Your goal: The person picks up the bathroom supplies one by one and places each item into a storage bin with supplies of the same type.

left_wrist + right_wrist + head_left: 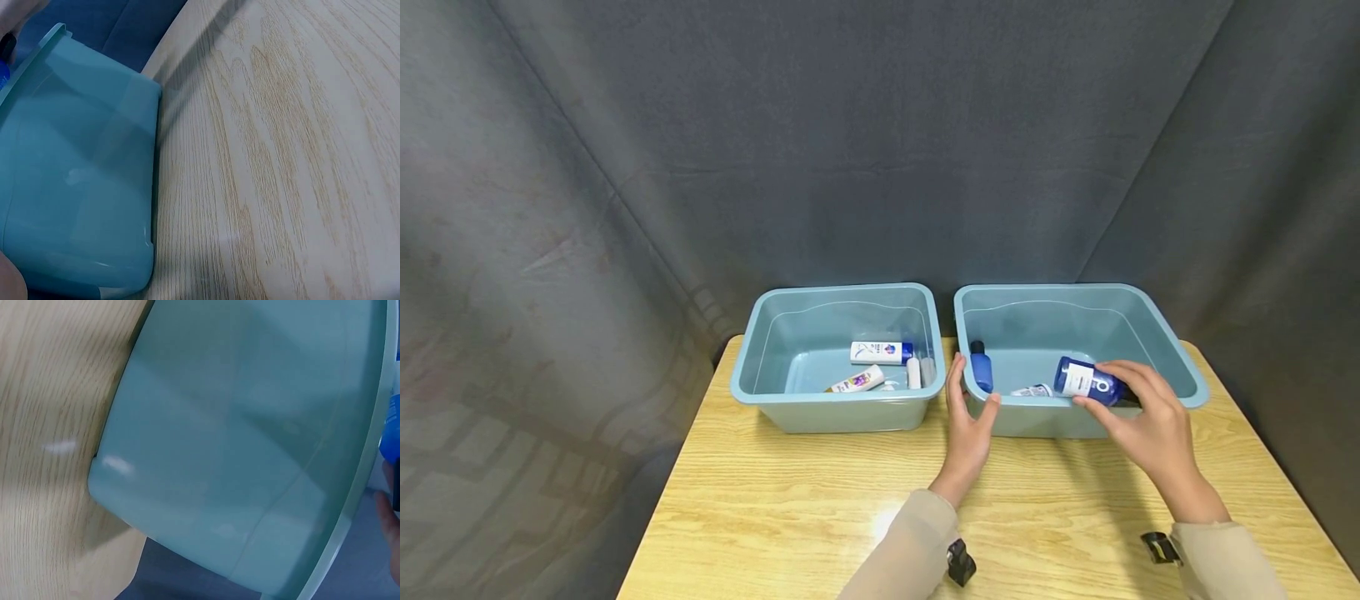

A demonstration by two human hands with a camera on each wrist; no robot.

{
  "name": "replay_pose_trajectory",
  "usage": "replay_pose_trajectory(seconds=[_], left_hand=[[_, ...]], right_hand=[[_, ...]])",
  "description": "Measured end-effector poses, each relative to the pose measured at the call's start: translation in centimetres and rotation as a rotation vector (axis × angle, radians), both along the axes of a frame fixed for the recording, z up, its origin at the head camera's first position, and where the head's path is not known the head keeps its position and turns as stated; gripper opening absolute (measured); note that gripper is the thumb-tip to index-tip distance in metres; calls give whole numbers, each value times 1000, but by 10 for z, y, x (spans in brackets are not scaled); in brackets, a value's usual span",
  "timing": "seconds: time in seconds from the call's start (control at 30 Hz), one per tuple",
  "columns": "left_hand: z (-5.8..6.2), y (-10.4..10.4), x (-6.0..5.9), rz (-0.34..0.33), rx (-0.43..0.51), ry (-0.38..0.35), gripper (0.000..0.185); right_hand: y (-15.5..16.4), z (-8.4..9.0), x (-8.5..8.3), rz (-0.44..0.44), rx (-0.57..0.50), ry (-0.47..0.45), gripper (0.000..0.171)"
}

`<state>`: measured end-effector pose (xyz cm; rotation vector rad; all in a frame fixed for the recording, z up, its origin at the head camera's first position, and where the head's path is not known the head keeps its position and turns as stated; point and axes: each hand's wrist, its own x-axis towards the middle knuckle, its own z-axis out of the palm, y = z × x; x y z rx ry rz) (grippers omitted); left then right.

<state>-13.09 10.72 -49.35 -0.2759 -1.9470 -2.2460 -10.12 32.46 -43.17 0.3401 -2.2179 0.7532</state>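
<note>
My right hand [1150,421] grips a dark blue bottle [1078,379] with a white label, tilted on its side over the front rim of the right bin [1037,425]. In the right wrist view, part of that blue bottle [390,434] and some fingers [389,519] show beyond the rim. My left hand [967,433] rests at the bin's front left corner, fingers along its left side and thumb at the front rim. Inside this bin, a blue bottle [981,371] with a black cap leans at the left, and a white item [1032,390] is partly hidden behind the front wall.
A matching blue bin [842,412] stands to the left. It holds a white bottle [874,352] with a blue cap, a white tube [859,380] with a colourful label, and a small white container [913,372]. Both stand on a wooden table [790,500] before a grey curtain [880,167].
</note>
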Motion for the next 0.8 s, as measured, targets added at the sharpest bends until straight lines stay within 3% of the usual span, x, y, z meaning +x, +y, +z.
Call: replay_pose_trajectory(seconds=[0.13, 0.27, 0.8], left_hand=[[0, 1, 0, 8, -2, 0, 71], [-1, 1, 0, 8, -2, 0, 70], [-1, -1, 0, -8, -4, -11, 69]], right_hand=[[2, 1, -4, -25, 4, -26, 59], [0, 3, -6, -64, -2, -77, 66], [0, 7, -15, -119, -7, -209, 60]])
